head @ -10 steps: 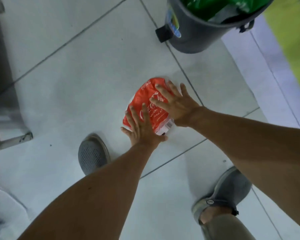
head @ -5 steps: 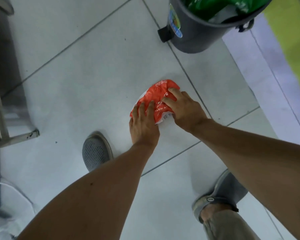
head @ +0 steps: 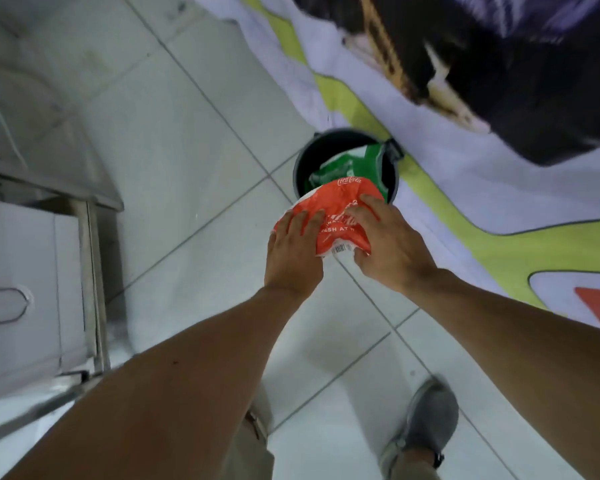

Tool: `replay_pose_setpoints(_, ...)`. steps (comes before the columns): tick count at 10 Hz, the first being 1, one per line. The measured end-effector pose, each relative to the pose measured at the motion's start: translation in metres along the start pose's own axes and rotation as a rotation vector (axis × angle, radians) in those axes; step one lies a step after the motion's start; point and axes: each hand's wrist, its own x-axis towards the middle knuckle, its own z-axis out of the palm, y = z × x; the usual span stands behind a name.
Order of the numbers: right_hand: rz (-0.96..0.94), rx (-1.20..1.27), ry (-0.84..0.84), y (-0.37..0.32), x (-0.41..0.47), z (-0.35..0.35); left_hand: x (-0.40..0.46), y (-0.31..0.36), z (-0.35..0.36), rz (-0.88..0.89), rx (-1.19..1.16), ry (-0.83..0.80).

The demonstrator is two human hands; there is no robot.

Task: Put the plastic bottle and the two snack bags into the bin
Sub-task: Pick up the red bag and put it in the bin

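A crumpled red and white snack bag (head: 340,206) is held off the floor between both hands, just in front of the bin. My left hand (head: 293,252) grips its left side and my right hand (head: 388,244) grips its right side. The dark round bin (head: 303,164) stands on the tiled floor beyond the bag, its near rim partly hidden by the bag. A green bag (head: 357,166) lies inside the bin. No plastic bottle is visible.
A metal frame with white panels (head: 87,258) stands at the left. A printed banner (head: 482,209) in white, yellow-green and black covers the floor to the right of the bin. My grey shoe (head: 426,427) is at the bottom right.
Both hands have closed on the red bag and lifted it from the floor up toward the bin. The view has swung so the bin now sits mid-frame.
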Motion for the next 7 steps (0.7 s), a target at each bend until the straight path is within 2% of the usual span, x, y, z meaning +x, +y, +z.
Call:
replay_pose_setpoints(2,0.025,-0.169,0.127,0.014,0.053,-0.03,0.07,0.021,-0.007,-0.003,0.027,-0.113)
replay_pose_setpoints(3,0.125,-0.344,0.112,0.019,0.092,-0.019,0.1,0.021,0.01,-0.05,-0.009,-0.122)
replay_pose_setpoints(4,0.157,-0.52,-0.029,0.011,0.11,0.022,0.098,-0.003,0.033,-0.078,0.068,-0.173)
replay_pose_setpoints(5,0.217,-0.538,-0.129,0.004,0.115,0.063,0.082,-0.032,0.048,-0.043,0.128,-0.248)
replay_pose_setpoints(6,0.271,-0.444,-0.223,0.009,0.116,0.092,0.068,-0.058,0.05,0.02,0.184,-0.256)
replay_pose_setpoints(7,0.258,-0.367,-0.257,0.018,0.113,0.095,0.058,-0.072,0.043,-0.017,0.171,-0.249)
